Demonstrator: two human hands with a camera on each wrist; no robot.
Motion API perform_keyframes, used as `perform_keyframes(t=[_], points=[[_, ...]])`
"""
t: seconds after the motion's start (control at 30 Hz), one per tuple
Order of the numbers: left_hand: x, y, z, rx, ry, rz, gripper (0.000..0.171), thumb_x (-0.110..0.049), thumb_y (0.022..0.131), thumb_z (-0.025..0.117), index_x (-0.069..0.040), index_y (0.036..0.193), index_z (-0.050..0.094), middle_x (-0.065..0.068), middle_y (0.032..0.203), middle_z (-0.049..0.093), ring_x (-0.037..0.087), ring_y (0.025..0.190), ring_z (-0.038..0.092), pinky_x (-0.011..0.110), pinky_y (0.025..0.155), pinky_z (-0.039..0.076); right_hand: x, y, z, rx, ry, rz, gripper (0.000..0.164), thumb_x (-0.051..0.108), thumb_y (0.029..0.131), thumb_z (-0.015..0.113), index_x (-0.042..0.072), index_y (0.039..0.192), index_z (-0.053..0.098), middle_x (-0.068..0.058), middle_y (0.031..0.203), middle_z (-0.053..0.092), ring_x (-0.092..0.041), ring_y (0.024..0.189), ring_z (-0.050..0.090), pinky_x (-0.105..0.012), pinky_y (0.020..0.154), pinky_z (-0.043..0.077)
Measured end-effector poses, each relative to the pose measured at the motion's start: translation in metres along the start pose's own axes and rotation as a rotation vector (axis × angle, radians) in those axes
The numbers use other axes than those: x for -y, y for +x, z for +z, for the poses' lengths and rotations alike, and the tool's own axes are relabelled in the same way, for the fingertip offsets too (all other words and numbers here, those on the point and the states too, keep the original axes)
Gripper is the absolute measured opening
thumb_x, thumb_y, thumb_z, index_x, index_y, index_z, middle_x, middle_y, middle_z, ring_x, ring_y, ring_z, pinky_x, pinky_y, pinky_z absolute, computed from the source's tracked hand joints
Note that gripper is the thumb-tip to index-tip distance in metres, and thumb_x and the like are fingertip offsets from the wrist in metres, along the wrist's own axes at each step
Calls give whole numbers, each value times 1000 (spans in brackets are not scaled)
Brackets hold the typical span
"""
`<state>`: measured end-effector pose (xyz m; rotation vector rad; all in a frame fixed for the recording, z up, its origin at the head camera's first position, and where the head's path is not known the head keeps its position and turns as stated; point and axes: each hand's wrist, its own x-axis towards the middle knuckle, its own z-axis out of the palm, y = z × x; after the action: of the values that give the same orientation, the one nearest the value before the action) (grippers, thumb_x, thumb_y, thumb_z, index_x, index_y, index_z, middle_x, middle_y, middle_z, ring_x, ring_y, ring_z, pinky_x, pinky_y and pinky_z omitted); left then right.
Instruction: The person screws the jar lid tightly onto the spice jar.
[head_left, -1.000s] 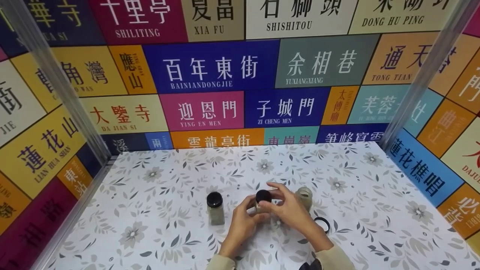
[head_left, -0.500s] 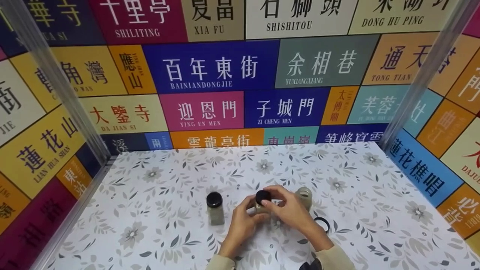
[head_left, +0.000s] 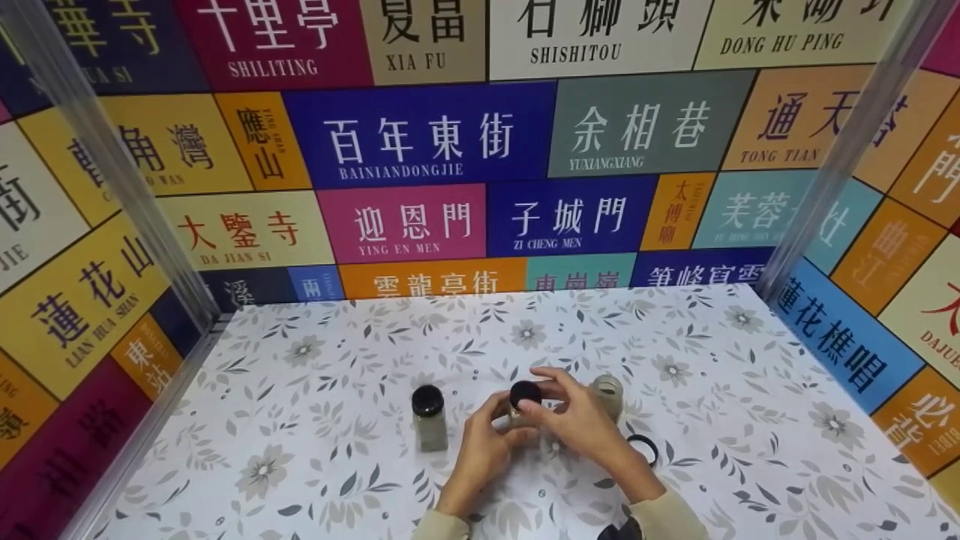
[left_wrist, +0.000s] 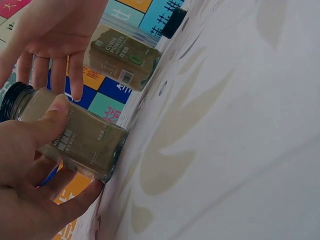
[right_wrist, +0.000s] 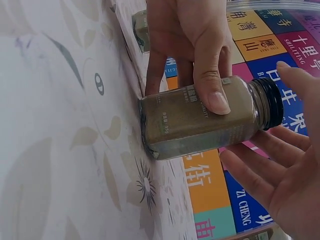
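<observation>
In the head view, my left hand [head_left: 484,446] grips a square glass spice jar of brown powder [left_wrist: 82,132] standing on the table. Its thumb lies across the label, fingers behind. The jar's black lid [head_left: 526,392] sits on its neck. Around that lid is my right hand [head_left: 581,420], thumb at the near edge and fingers held out loosely, away from the rim, as the right wrist view shows. Beyond the right hand stands an uncapped jar [head_left: 609,396], labelled cumin powder in the left wrist view. A black lid [head_left: 643,450] lies near it.
A third jar with a black lid [head_left: 430,420] stands to the left of my left hand. The table [head_left: 352,360] wears a floral cover. Walls of coloured sign panels [head_left: 420,135] enclose the back and sides, with clear corner posts.
Half a second ago the right fingers closed in around the lid; now they are spread away from it again, as they were a second ago. The left hand and the jars stay put.
</observation>
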<state>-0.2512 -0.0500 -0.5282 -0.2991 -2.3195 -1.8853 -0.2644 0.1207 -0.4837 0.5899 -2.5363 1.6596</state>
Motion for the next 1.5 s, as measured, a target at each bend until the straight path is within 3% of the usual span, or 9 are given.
perform_keyframes(t=[0.13,0.2,0.57,0.8,0.9,1.03,1.5], points=[[0,0,0,1,-8,5,50,-10,76,85,-8,122,65,13,123,72,33,118,66,31,96,58,-1,-1,-1,-8,-33,-23,41,28,94,70,16,132,62,-12,120,74,-28,111,70,-28,82,60],[0,-1,0,0,-13,4,50,-10,76,84,-8,122,65,13,124,71,33,119,66,31,96,58,-1,-1,0,-13,-41,-40,37,26,94,70,14,128,64,-12,118,74,-29,111,70,-26,78,59],[1,-2,-1,3,8,41,50,-11,77,84,-7,123,65,13,124,71,34,119,66,33,97,58,0,0,0,-13,16,-16,39,24,87,78,9,120,63,-15,118,73,-30,112,70,-27,83,60],[1,-2,-1,6,16,20,50,-9,78,83,-7,124,64,14,124,71,33,119,66,35,98,58,-1,0,-1,8,-6,-3,49,31,90,75,12,132,58,-15,121,72,-29,107,71,-29,84,59],[0,-2,-1,2,26,24,50,-10,77,84,-7,123,64,15,123,72,35,118,66,40,98,57,-1,-1,-2,13,-25,-8,46,33,94,70,17,135,58,-12,121,73,-25,108,71,-26,79,59],[0,-2,-1,-7,47,38,52,-12,76,84,-6,124,64,16,123,71,35,118,66,43,102,55,-1,-1,-2,13,-45,-44,38,27,96,67,17,132,62,-11,121,73,-26,110,70,-26,78,59],[0,-1,-1,2,32,12,52,-10,77,84,-7,124,64,14,125,71,34,119,66,42,101,56,2,-1,-2,1,8,-13,41,25,88,77,11,124,62,-14,119,74,-29,111,70,-23,80,57]])
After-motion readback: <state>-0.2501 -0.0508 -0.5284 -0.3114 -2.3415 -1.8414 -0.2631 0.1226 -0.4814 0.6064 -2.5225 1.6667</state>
